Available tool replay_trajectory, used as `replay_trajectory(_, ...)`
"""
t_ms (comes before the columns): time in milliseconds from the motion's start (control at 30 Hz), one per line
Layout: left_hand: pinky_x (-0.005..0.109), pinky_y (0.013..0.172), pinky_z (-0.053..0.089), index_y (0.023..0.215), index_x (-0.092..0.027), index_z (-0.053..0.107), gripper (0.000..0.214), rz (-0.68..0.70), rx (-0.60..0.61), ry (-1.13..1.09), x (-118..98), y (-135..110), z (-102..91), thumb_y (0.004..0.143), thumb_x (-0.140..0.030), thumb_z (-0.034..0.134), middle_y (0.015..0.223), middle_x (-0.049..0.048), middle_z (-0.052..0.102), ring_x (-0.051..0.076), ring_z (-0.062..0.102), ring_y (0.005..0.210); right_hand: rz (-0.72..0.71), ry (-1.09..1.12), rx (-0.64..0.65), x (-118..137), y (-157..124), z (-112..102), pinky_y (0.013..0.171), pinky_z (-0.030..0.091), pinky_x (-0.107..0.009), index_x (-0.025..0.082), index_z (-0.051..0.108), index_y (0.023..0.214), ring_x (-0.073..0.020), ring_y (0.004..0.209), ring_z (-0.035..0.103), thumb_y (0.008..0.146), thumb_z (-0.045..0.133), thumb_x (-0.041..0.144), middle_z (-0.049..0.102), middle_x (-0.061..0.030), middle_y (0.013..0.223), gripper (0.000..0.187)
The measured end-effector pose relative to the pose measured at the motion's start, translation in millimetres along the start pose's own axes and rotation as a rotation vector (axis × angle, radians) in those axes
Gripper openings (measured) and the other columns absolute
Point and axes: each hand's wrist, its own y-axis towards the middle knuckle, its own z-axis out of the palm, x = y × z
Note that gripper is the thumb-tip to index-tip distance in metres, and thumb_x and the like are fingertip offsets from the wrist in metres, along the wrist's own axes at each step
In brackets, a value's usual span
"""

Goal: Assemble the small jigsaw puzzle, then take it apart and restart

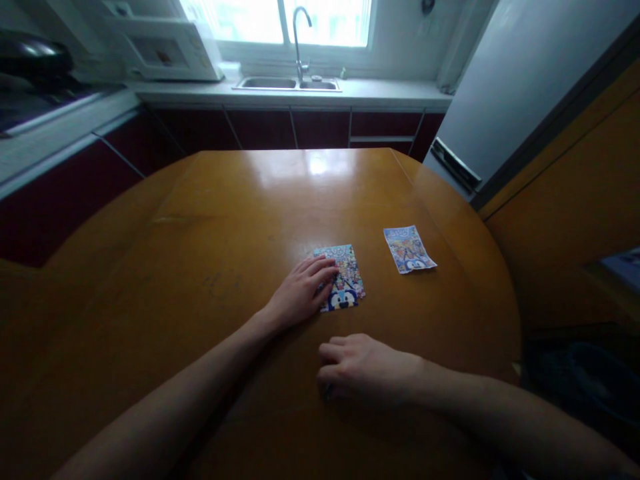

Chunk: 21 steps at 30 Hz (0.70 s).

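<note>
A small, colourful jigsaw puzzle (343,299) with a blue cartoon face along its near edge lies flat on the wooden table (240,200). My left hand (305,288) rests on its left side, fingers stretched out and covering part of the picture. An uneven bit sticks out at the puzzle's lower right. Nearer to me, my right hand (357,367) is closed just above or on the table, apart from the puzzle. Something small and dark shows beneath its fingertips, too hidden to name. To the right lies a creased paper sheet (410,250) printed with a similar picture.
Beyond the table run a white counter (385,90) and a sink (270,83) with a tall faucet (299,47). A microwave (165,53) stands at the back left. A refrigerator (520,80) is at the right. The table's rounded edge curves round on the right.
</note>
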Motion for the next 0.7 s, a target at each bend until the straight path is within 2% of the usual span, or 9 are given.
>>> replay_trajectory(233, 0.054, 0.119, 0.038, 0.132, -0.026, 0.061, 0.032, 0.004, -0.004, -0.017, -1, 1, -1.1, 0.103, -0.028, 0.050, 0.144, 0.0058, 0.059, 0.026, 0.048, 0.139, -0.009, -0.099, -0.005, 10, 3, 9, 0.068, 0.045, -0.032, 0.016, 0.063, 0.096, -0.0189, 0.081, 0.053, 0.098, 0.059, 0.020, 0.065, -0.0058, 0.096, 0.005)
replay_trajectory(367, 0.053, 0.119, 0.038, 0.132, -0.026, 0.061, 0.031, 0.004, -0.001, -0.007, 0, 0, -1.5, 0.102, -0.028, 0.050, 0.144, 0.0056, 0.059, 0.026, 0.048, 0.139, -0.036, -0.012, 0.021, 9, 1, 4, 0.071, 0.044, -0.030, 0.017, 0.063, 0.101, -0.0175, 0.079, 0.055, 0.097, 0.058, 0.017, 0.066, -0.0039, 0.090, 0.006)
replay_trajectory(433, 0.053, 0.118, 0.038, 0.132, -0.026, 0.061, 0.032, 0.004, 0.000, -0.002, -1, 0, -1.6, 0.102, -0.029, 0.051, 0.144, 0.0057, 0.058, 0.026, 0.048, 0.138, -0.038, 0.056, -0.003, 4, -1, 1, 0.073, 0.044, -0.029, 0.019, 0.065, 0.107, -0.0179, 0.082, 0.057, 0.094, 0.062, 0.017, 0.066, -0.0034, 0.091, 0.013)
replay_trajectory(500, 0.054, 0.118, 0.038, 0.133, -0.026, 0.061, 0.032, 0.002, -0.006, -0.002, -1, 0, -1.6, 0.102, -0.028, 0.051, 0.144, 0.0060, 0.059, 0.026, 0.049, 0.138, -0.007, 0.136, -0.096, -2, -3, -3, 0.076, 0.045, -0.028, 0.021, 0.068, 0.109, -0.0180, 0.085, 0.058, 0.091, 0.063, 0.013, 0.066, -0.0043, 0.093, 0.020)
replay_trajectory(567, 0.054, 0.118, 0.039, 0.132, -0.025, 0.061, 0.032, 0.001, -0.008, 0.001, -1, 0, -1.6, 0.102, -0.028, 0.051, 0.143, 0.0067, 0.060, 0.026, 0.049, 0.138, 0.083, 0.247, -0.265, -8, -5, -7, 0.077, 0.047, -0.028, 0.020, 0.071, 0.103, -0.0173, 0.086, 0.059, 0.090, 0.059, 0.009, 0.067, -0.0058, 0.094, 0.020)
replay_trajectory(700, 0.053, 0.118, 0.039, 0.131, -0.023, 0.061, 0.031, 0.002, 0.007, 0.016, 0, 0, -2.0, 0.102, -0.028, 0.052, 0.144, 0.0076, 0.059, 0.026, 0.048, 0.139, 0.381, 0.521, -0.659, -25, -9, -18, 0.077, 0.052, -0.029, 0.020, 0.072, 0.089, -0.0163, 0.082, 0.065, 0.091, 0.061, 0.014, 0.071, -0.0046, 0.089, 0.013)
